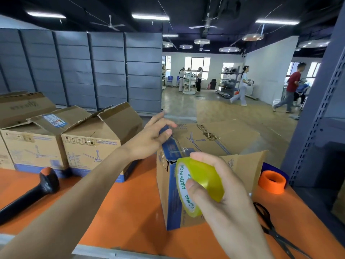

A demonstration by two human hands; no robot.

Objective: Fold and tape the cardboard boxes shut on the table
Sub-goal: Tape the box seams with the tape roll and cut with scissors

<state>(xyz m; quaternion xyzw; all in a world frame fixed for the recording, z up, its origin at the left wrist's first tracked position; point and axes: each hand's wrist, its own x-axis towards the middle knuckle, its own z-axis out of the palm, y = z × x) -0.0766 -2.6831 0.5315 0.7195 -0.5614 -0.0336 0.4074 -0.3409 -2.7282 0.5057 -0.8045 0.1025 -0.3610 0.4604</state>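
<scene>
The right hand (220, 186) is at 5 o'clock of the view and holds a roll of yellow-clear tape (197, 184). The fingers (209, 161) curl over the top of the roll and the thumb presses on its printed side, so the grip is closed around it. The hole of the roll faces toward 8 o'clock. A clear strip of tape (179, 148) runs from the roll up toward 11 o'clock, to the left hand.

The left hand (149, 139) is at the centre of the view. Its fingers are stretched and a little spread, and the fingertips rest on the top edge of the cardboard box (188, 143), where the strip ends. I cannot tell if it pinches the strip or only presses it.

The box stands on the orange table (119, 206) with its long axis going from 7 o'clock to 1 o'clock. 1 flap (244, 165) at 3 o'clock is raised. 2 more boxes (87, 144) with open flaps stand at 9 o'clock. An orange tape roll (272, 182) and black scissors (270, 227) lie at 4 o'clock.
</scene>
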